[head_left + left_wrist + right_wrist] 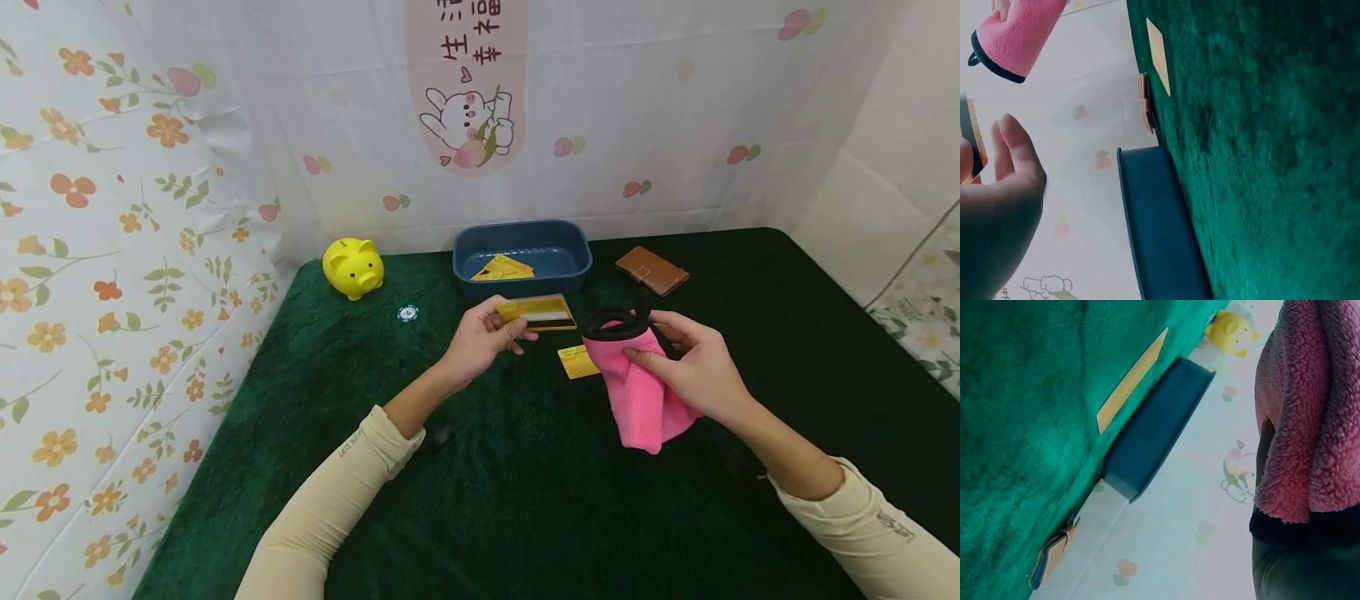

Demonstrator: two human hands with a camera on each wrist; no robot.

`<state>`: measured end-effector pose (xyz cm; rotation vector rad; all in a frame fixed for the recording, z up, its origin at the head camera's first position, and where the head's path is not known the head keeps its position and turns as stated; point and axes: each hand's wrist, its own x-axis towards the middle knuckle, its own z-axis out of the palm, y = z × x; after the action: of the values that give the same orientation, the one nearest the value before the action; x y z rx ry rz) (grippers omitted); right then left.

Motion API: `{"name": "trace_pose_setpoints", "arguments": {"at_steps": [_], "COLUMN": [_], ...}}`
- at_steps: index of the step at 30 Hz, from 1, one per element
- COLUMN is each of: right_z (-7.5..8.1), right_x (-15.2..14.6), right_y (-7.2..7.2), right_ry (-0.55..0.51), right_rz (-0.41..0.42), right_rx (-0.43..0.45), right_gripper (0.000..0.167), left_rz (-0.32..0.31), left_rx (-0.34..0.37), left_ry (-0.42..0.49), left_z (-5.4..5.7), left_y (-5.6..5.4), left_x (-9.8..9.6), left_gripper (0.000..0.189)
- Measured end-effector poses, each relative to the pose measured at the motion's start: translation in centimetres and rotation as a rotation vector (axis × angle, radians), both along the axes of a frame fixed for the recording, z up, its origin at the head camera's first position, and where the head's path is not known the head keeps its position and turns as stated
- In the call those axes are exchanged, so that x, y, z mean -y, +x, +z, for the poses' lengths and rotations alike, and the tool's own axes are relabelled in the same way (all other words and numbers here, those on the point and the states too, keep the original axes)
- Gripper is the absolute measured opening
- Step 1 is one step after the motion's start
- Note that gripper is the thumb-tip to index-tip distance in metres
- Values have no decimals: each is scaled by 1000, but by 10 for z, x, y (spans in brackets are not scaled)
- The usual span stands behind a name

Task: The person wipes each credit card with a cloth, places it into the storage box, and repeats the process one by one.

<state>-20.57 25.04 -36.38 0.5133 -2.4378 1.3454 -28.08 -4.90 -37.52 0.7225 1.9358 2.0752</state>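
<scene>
My left hand [480,340] pinches a gold bank card [543,312] with a dark stripe between thumb and fingers, raised above the table in front of the blue bin. In the left wrist view only the card's edge [972,131] shows. To the right, my right hand [701,362] grips a pink fluffy cloth [637,387] with black trim; the cloth hangs down in folds, its trimmed edge up. Card and cloth are apart. Another gold card [577,363] lies on the table, partly hidden behind the cloth in the head view.
The blue bin [480,289] with several gold cards [502,268] stands at the back by the curtain. A brown wallet [652,271] lies to its right. Leftward are a yellow piggy bank [353,268] and a poker chip [407,313]. Green velvet [510,508] covers the table.
</scene>
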Motion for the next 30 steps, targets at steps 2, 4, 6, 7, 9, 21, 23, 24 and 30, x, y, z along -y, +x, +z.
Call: {"name": "trace_pose_setpoints", "arguments": {"at_steps": [2,4,6,7,9,21,23,24,30], "right_z": [1,2,3,3,3,8,8,8,8], "right_x": [0,1,1,1,1,0,-1,-1,-1], "right_y": [0,0,0,1,1,2,2,1,1], "right_ry": [-1,-1,-5,-10,-7,-2,-7,-10,-33], "right_rz": [0,-2,-3,-4,-12,-76,-70,-67,-58], "right_rx": [-5,-11,-12,-11,-8,7,3,1,-1], "right_gripper": [42,43,45,46,48,45,45,45,44], "left_rz": [23,49,59,55,37,-80,-92,-100,-176], "left_rx": [-25,-32,-25,-13,24,384,420,426,392], "left_ry": [-35,-56,-71,-74,-76,5,45,57,61], "left_z": [-1,-1,0,1,2,14,14,13,10], "left_y": [0,1,1,2,2,5,6,5,6], "left_x": [-1,-3,-3,-4,-4,-5,-4,-3,0], "left_gripper": [15,18,22,25,30,37,38,39,40]}}
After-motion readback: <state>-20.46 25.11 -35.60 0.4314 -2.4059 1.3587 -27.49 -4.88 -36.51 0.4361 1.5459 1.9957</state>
